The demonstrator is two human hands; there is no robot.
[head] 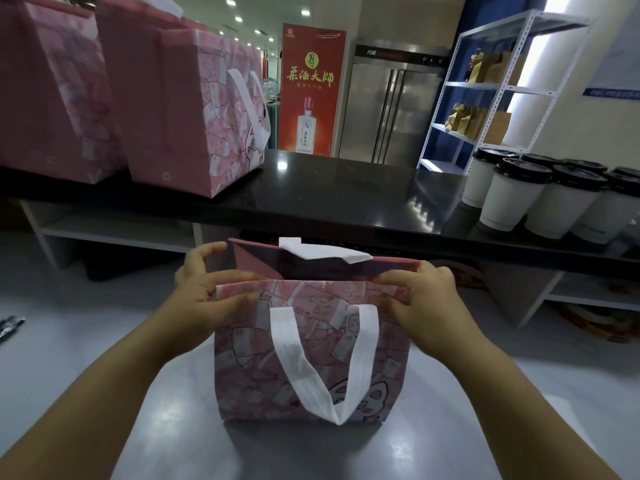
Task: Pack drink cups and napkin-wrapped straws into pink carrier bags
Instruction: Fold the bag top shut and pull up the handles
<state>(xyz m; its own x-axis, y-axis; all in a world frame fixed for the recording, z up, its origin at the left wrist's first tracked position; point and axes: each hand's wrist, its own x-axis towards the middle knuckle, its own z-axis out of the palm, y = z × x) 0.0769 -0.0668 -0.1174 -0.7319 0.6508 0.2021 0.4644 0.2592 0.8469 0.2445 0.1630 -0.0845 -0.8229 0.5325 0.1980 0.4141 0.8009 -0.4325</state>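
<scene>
Pink bag (322, 344) — left hand (204, 289) and right hand (426, 296) pinch its rim — inside too dark to tell.

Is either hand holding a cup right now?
No, the left hand and right hand pinch the pink bag; cups stand on the counter.

A glossy black counter (329, 188) spans the far side beyond a grey worktop (86, 341). Behind it stand a red banner (311, 88), a steel refrigerator (391, 109) to its right, then a white shelving rack (519, 46) holding brown paper bags (478, 121). Black pens (10, 325) lie far left
</scene>
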